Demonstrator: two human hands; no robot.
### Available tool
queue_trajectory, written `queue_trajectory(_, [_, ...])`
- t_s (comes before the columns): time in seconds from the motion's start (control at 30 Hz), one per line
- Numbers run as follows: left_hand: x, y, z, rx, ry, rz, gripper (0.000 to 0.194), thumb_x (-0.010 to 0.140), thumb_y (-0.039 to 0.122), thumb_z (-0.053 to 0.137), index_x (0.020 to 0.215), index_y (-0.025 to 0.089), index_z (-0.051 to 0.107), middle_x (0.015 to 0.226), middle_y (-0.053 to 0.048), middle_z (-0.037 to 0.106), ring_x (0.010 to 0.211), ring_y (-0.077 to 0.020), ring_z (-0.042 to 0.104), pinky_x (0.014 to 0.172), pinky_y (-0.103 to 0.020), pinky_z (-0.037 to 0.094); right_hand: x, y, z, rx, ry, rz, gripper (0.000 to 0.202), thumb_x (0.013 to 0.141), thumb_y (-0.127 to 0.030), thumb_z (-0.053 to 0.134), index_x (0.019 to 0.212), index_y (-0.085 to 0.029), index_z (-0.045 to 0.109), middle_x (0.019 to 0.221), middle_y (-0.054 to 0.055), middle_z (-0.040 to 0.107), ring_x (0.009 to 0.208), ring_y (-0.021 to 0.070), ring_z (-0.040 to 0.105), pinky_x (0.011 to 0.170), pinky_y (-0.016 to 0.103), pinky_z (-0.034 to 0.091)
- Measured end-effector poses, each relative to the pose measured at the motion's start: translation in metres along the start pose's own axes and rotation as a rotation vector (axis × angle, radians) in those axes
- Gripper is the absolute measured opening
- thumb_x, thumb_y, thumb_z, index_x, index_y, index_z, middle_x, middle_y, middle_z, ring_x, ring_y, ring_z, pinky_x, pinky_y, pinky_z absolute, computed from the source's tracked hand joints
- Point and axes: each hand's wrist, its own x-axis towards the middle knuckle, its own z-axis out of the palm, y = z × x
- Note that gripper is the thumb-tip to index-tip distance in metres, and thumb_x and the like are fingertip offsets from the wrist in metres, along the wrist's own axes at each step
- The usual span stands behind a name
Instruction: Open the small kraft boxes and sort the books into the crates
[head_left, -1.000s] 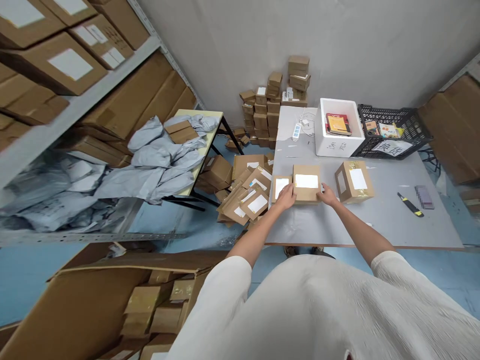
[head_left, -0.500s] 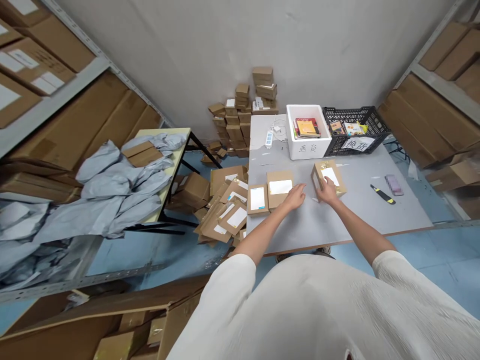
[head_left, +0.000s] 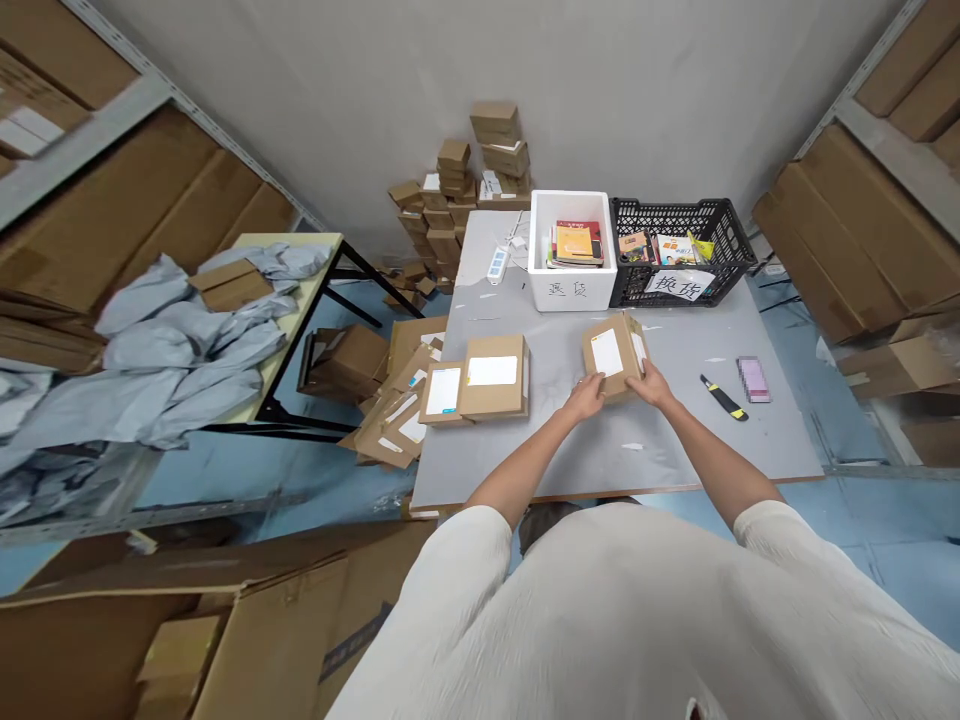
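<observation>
A small cardboard box (head_left: pixel 616 384) with white labels is held between both hands over the grey table (head_left: pixel 555 460). My left hand (head_left: pixel 586 397) closes on its near left corner. At the near right side, my right hand (head_left: pixel 651 384) grips the same box. To the left, a larger labelled cardboard box (head_left: pixel 495 402) stands beside a smaller labelled box (head_left: pixel 442 393) near the table's left edge. A black and yellow utility knife (head_left: pixel 724 398) lies to the right of my right hand, near a phone (head_left: pixel 754 380).
At the table's back stand a white foam box (head_left: pixel 574 294) and a black plastic crate (head_left: pixel 679 285), both holding books. A power strip (head_left: pixel 497 265) lies beside them. Cardboard boxes are stacked by the wall. Grey parcels (head_left: pixel 157 400) cover a side table at left.
My left hand has moved from beside the larger box onto the box my right hand holds. That box has been turned, showing a different labelled face. The view has shifted rightward.
</observation>
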Motion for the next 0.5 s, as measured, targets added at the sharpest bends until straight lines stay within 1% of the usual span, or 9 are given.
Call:
queue_trajectory(0.03, [-0.001, 0.003, 0.004, 0.049, -0.004, -0.011, 0.06, 0.097, 0.023, 0.059, 0.156, 0.02, 0.053, 0.168, -0.018, 0.05, 0.159, -0.0354, 0.045, 0.132, -0.054, 0.036, 0.002, 0.006, -0.001, 0.077, -0.048, 0.014, 0.082, 0.086, -0.05, 0.072, 0.16, -0.018, 0.054, 0.155, 0.018, 0.065, 0.139, 0.0381, 0.062, 0.119, 0.05, 0.05])
queue_trajectory(0.1, [-0.009, 0.007, 0.009, 0.139, 0.0, -0.035, 0.059, 0.099, 0.023, 0.056, 0.157, 0.021, 0.051, 0.172, -0.018, 0.045, 0.16, -0.0349, 0.042, 0.131, -0.054, 0.037, 0.004, 0.013, 0.005, 0.227, -0.135, 0.067, 0.077, 0.085, -0.049, 0.073, 0.156, -0.021, 0.059, 0.145, 0.013, 0.073, 0.13, 0.0339, 0.069, 0.116, 0.047, 0.053])
queue_trajectory(0.2, [-0.029, 0.003, 0.007, 0.217, 0.015, -0.071, 0.056, 0.1, 0.022, 0.055, 0.156, 0.023, 0.052, 0.174, -0.016, 0.043, 0.159, -0.0353, 0.042, 0.13, -0.053, 0.038, 0.002, 0.012, 0.022, 0.379, -0.221, 0.043, 0.07, 0.087, -0.044, 0.071, 0.153, -0.023, 0.063, 0.139, 0.01, 0.077, 0.122, 0.0305, 0.072, 0.113, 0.045, 0.055])
queue_trajectory(0.27, [-0.045, -0.005, 0.001, 0.244, 0.027, -0.091, 0.057, 0.099, 0.02, 0.056, 0.155, 0.024, 0.052, 0.173, -0.016, 0.044, 0.159, -0.0359, 0.042, 0.129, -0.054, 0.039, -0.001, 0.007, 0.034, 0.434, -0.29, 0.041, 0.067, 0.086, -0.041, 0.072, 0.15, -0.025, 0.066, 0.141, 0.009, 0.076, 0.122, 0.0298, 0.072, 0.111, 0.045, 0.057])
queue_trajectory(0.37, [-0.064, -0.021, -0.011, 0.268, 0.059, -0.129, 0.056, 0.097, 0.018, 0.057, 0.154, 0.023, 0.054, 0.172, -0.017, 0.045, 0.159, -0.0362, 0.041, 0.129, -0.055, 0.039, -0.005, -0.008, 0.053, 0.465, -0.394, 0.1, 0.063, 0.085, -0.04, 0.076, 0.146, -0.027, 0.07, 0.14, 0.008, 0.077, 0.121, 0.0295, 0.072, 0.105, 0.047, 0.06])
queue_trajectory(0.43, [-0.072, -0.032, -0.019, 0.263, 0.1, -0.164, 0.055, 0.097, 0.017, 0.056, 0.152, 0.021, 0.055, 0.172, -0.018, 0.043, 0.162, -0.036, 0.038, 0.13, -0.054, 0.037, -0.009, -0.022, 0.066, 0.483, -0.404, 0.127, 0.063, 0.086, -0.041, 0.077, 0.147, -0.028, 0.07, 0.138, 0.008, 0.078, 0.12, 0.0287, 0.072, 0.103, 0.046, 0.061])
queue_trajectory(0.5, [-0.075, -0.043, -0.026, 0.238, 0.154, -0.212, 0.056, 0.097, 0.016, 0.056, 0.153, 0.019, 0.055, 0.174, -0.019, 0.04, 0.164, -0.0363, 0.034, 0.131, -0.054, 0.035, -0.013, -0.034, 0.077, 0.504, -0.365, 0.107, 0.061, 0.088, -0.042, 0.075, 0.147, -0.027, 0.07, 0.137, 0.008, 0.079, 0.121, 0.0282, 0.072, 0.106, 0.045, 0.059])
